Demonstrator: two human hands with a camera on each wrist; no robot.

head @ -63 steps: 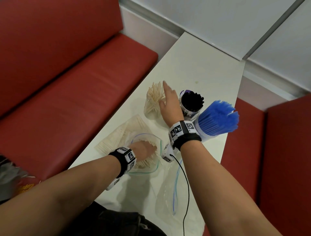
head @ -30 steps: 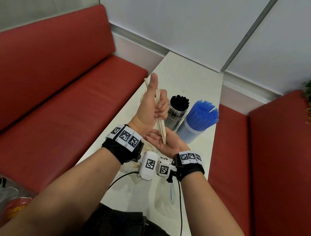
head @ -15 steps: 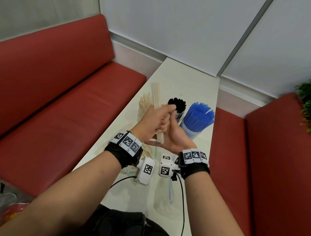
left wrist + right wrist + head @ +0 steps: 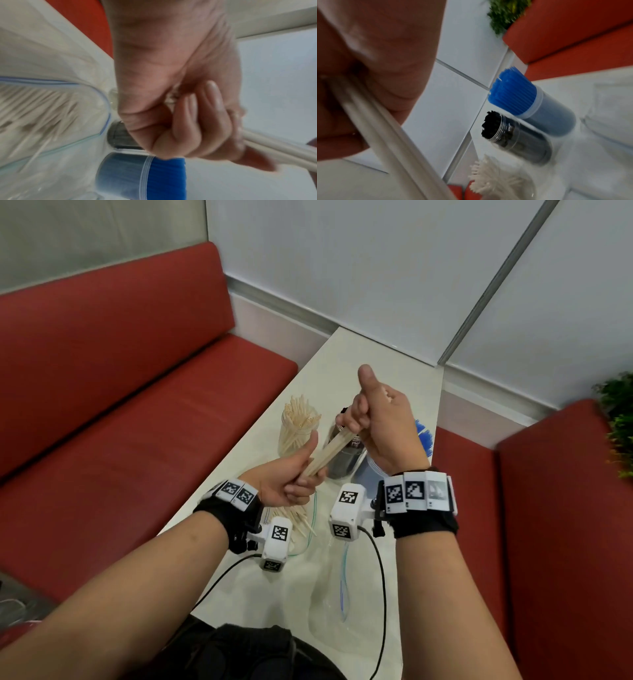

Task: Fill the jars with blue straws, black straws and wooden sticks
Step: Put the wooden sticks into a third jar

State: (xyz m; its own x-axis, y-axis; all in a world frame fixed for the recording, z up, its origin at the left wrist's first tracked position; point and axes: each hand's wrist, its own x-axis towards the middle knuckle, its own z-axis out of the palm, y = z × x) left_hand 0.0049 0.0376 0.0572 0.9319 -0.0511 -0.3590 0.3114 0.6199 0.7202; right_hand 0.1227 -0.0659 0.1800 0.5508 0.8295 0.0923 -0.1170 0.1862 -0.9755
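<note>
Red benches (image 4: 120, 405) are flanking my white counter (image 4: 376, 364); both hands, left hand (image 4: 287, 477) and right hand (image 4: 380, 426), are gripping a stick bundle (image 4: 329, 455), while only my right wrist view is catching the black-straw jar (image 4: 518, 136) whole.

Both hands, left (image 4: 291, 477) and right (image 4: 380, 426), raised, fingers curled closed.

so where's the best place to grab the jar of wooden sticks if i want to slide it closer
Probably the clear wall of the jar of wooden sticks, low down and from its open left side. The sticks fan out above the rim, and the black straw jar stands close on its right.
</note>
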